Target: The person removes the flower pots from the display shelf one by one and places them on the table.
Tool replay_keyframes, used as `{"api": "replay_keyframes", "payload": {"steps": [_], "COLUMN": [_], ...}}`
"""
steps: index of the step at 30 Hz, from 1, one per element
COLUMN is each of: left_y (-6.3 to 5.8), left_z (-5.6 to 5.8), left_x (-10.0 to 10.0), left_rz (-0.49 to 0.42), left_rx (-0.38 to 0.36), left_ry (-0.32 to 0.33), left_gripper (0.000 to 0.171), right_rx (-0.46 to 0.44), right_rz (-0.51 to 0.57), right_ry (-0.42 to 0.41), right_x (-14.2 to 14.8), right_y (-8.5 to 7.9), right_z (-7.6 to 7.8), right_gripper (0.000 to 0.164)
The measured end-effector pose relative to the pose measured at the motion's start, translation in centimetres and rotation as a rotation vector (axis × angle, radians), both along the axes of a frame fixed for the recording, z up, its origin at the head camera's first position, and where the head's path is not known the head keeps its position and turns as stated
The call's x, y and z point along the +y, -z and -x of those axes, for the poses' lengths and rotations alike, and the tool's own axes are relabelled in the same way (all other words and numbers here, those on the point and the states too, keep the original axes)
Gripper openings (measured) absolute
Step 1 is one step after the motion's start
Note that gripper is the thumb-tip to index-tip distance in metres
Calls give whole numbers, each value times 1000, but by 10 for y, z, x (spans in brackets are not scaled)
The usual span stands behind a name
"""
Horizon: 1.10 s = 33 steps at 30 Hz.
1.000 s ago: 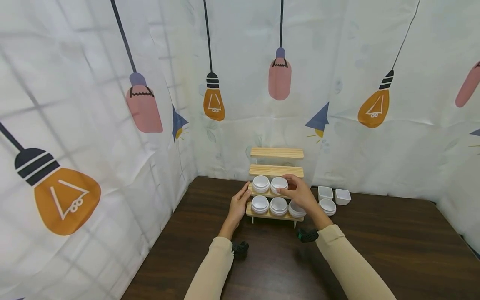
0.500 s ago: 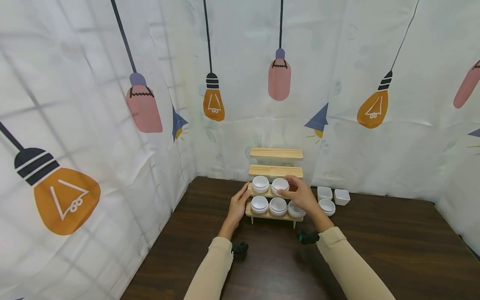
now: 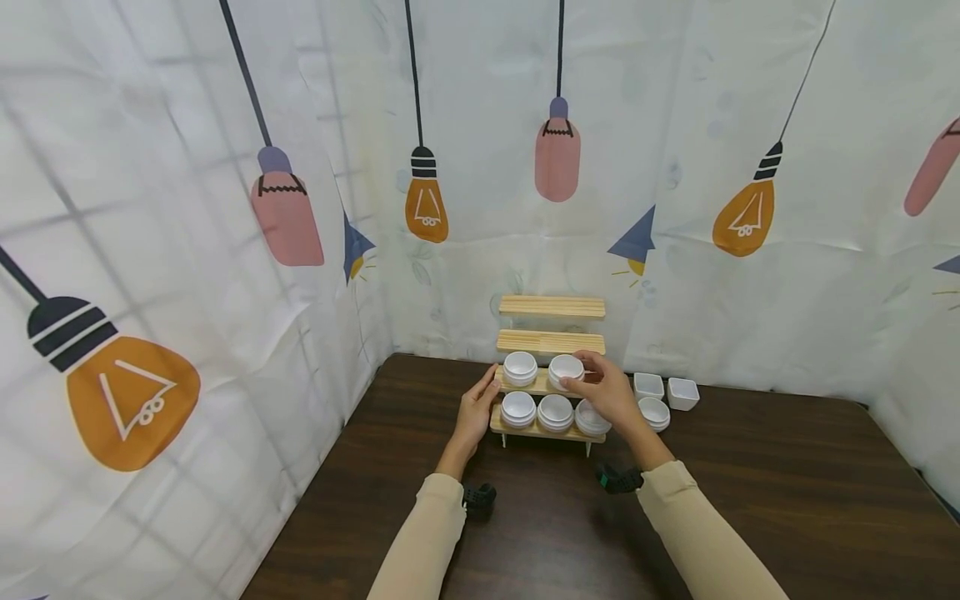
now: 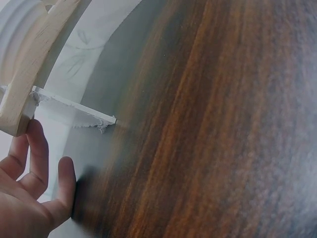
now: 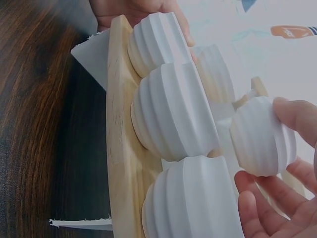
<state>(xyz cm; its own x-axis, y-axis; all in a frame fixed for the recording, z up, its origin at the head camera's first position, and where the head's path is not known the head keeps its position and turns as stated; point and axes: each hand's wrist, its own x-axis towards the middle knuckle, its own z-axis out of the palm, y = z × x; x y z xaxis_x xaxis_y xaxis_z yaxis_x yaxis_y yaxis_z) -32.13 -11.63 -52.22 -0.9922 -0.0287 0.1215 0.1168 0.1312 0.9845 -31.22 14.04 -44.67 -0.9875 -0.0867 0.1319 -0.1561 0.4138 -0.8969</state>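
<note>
A tiered wooden rack (image 3: 551, 342) stands near the back wall. Its lowest tier carries three white ribbed bowls, one of them this middle bowl (image 3: 555, 412). On the second tier, a white bowl (image 3: 521, 367) sits at the left. To its right, my right hand (image 3: 611, 396) pinches another white bowl (image 5: 262, 136) between thumb and fingers; whether its base touches the plank is unclear. My left hand (image 3: 474, 412) holds the rack at the left end of the second tier. In the left wrist view, a fingertip (image 4: 35, 130) meets a plank's end.
Right of the rack, two square white dishes (image 3: 648, 385) and a round white bowl (image 3: 655, 412) stand on the dark wooden table (image 3: 540, 533). A patterned wall cloth (image 3: 480, 250) hangs close behind the rack. The two upper planks hold no bowls.
My right hand has shifted the pinched bowl a little to the right along the second tier, widening its gap from the left bowl. The left hand keeps its place on the rack.
</note>
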Motion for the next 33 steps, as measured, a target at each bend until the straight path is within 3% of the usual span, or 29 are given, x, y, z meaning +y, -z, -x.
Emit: {"api": "replay_keyframes", "payload": {"steps": [12, 17, 19, 26, 30, 33], "left_y": [1, 0, -3, -33, -36, -27], "left_z": [0, 1, 0, -22, -24, -17], "left_x": [0, 0, 0, 0, 0, 0], "left_rz": [-10, -30, -34, -8, -2, -11], "left_rx": [0, -2, -11, -3, -2, -12], "left_ry": [2, 16, 22, 41, 44, 47], "left_gripper": [48, 49, 49, 46, 46, 47], "right_rx": [24, 40, 49, 60, 67, 63], "right_rz": [143, 149, 145, 151, 146, 160], "right_ry": [16, 43, 54, 59, 70, 81], "right_x": [6, 9, 11, 18, 22, 24], "right_y": [-1, 0, 1, 4, 5, 5], "right_z": [-8, -12, -13, -18, -24, -27], "right_gripper": [61, 59, 59, 58, 58, 58]}}
